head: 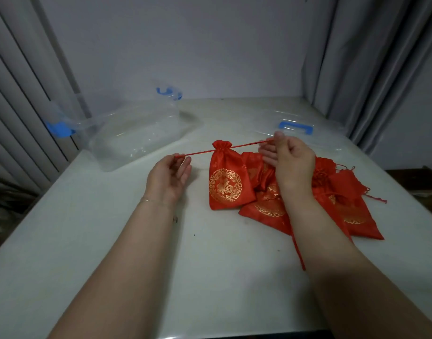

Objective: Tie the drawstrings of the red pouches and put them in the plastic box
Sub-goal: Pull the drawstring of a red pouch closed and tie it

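Pouch (228,177) mouth is cinched; both hands' fingers (183,159) pinch the drawstring (198,153) ends taut. Keep tension even, then cross them to knot.

Bare table (112,241) leads unobstructed to the open plastic box (134,133).

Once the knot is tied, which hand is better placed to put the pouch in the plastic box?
Probably the left hand: the plastic box stands open on its side, while the right hand is across the pouch.
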Available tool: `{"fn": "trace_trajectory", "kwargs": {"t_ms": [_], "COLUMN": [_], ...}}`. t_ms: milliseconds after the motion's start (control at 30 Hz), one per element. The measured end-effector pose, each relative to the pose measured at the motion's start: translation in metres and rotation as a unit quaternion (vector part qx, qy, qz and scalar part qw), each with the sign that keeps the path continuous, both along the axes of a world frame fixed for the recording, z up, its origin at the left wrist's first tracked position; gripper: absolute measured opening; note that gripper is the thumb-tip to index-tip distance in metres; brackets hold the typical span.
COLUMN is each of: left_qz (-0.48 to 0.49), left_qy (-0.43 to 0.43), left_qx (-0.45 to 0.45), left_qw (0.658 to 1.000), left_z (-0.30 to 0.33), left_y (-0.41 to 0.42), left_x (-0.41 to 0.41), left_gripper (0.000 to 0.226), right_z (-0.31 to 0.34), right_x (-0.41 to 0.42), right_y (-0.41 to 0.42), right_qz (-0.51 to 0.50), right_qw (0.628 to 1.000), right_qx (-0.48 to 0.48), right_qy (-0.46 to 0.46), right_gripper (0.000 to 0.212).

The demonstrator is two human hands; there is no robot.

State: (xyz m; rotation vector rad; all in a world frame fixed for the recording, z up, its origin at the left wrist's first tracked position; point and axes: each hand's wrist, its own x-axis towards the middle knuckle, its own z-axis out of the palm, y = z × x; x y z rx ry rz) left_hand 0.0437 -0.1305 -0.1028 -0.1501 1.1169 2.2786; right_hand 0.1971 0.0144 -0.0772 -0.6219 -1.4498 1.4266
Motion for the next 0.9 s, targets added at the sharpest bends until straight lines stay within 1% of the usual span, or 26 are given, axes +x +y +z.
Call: {"fn": "trace_trajectory", "kwargs": {"t_ms": [67,133,167,200,233,267,300,333,367,400,433,467,500,533,600,667,700,767,800,867,900], "left_qz": [-0.013,-0.03,-0.038,-0.044,-0.049,-0.049,-0.045,-0.036,-0.023,-0.008,0.006,0.017,0.023,0.022,0.004,-0.025,-0.034,-0.06,-0.09,-0.168,-0.199], "left_qy": [-0.021,-0.033,-0.038,-0.044,-0.05,-0.054,-0.055,-0.047,-0.031,-0.002,0.036,0.085,0.145,0.21,0.324,0.382,0.398,0.415,0.41,0.394,0.404], "left_qx": [0.005,0.001,0.0,0.002,0.004,0.004,0.001,-0.005,-0.013,-0.017,-0.016,-0.01,-0.008,-0.009,-0.014,-0.009,-0.011,-0.037,-0.047,-0.054,-0.068], "left_qw": [1.0,0.999,0.999,0.998,0.998,0.997,0.997,0.998,0.999,1.0,0.999,0.996,0.989,0.977,0.946,0.924,0.917,0.907,0.906,0.902,0.89], "left_z": [0.0,0.0,0.0,0.0,0.0,0.001,0.001,0.002,0.004,0.006,0.008,0.011,0.015,0.019,0.026,0.03,0.029,0.027,0.025,0.021,0.019], "left_y": [0.003,0.007,0.009,0.01,0.011,0.011,0.011,0.011,0.01,0.009,0.008,0.006,0.004,0.001,-0.003,-0.002,0.0,0.005,0.006,0.008,0.008], "left_x": [0.003,0.006,0.008,0.009,0.01,0.011,0.011,0.012,0.014,0.015,0.017,0.02,0.024,0.029,0.04,0.05,0.053,0.056,0.057,0.059,0.059], "left_gripper": [0.017,0.018,0.018,0.017,0.017,0.017,0.019,0.021,0.022,0.023,0.021,0.019,0.017,0.016,0.017,0.017,0.016,0.012,0.009,0.022,0.03], "right_z": [0.005,0.009,0.011,0.012,0.013,0.013,0.012,0.011,0.008,0.004,0.0,-0.002,-0.003,-0.003,-0.004,-0.006,-0.009,-0.012,-0.012,-0.012,-0.011], "right_x": [0.0,-0.001,-0.002,-0.003,-0.004,-0.005,-0.006,-0.006,-0.006,-0.006,-0.008,-0.009,-0.01,-0.011,-0.011,-0.011,-0.011,-0.01,-0.01,-0.011,-0.011], "right_y": [-0.009,-0.017,-0.019,-0.02,-0.02,-0.019,-0.019,-0.019,-0.021,-0.023,-0.025,-0.027,-0.028,-0.027,-0.026,-0.026,-0.027,-0.027,-0.026,-0.025,-0.025], "right_qz": [0.005,0.048,0.081,0.108,0.126,0.135,0.136,0.13,0.124,0.123,0.126,0.127,0.121,0.114,0.114,0.125,0.135,0.173,0.192,0.233,0.252], "right_qw": [0.997,0.98,0.963,0.945,0.937,0.944,0.964,0.985,0.99,0.975,0.952,0.933,0.92,0.91,0.888,0.868,0.869,0.897,0.913,0.938,0.946], "right_qx": [-0.015,-0.106,-0.162,-0.206,-0.225,-0.211,-0.155,-0.057,0.062,0.171,0.245,0.282,0.298,0.305,0.321,0.343,0.342,0.299,0.268,0.193,0.153], "right_qy": [0.075,0.16,0.202,0.23,0.235,0.217,0.17,0.097,0.014,-0.065,-0.132,-0.185,-0.225,-0.258,-0.31,-0.336,-0.332,-0.276,-0.239,-0.17,-0.138], "right_gripper": [0.026,0.029,0.031,0.031,0.032,0.032,0.03,0.028,0.025,0.021,0.015,0.01,0.008,0.013,0.018,0.012,0.009,0.011,0.013,0.015,0.014]}}
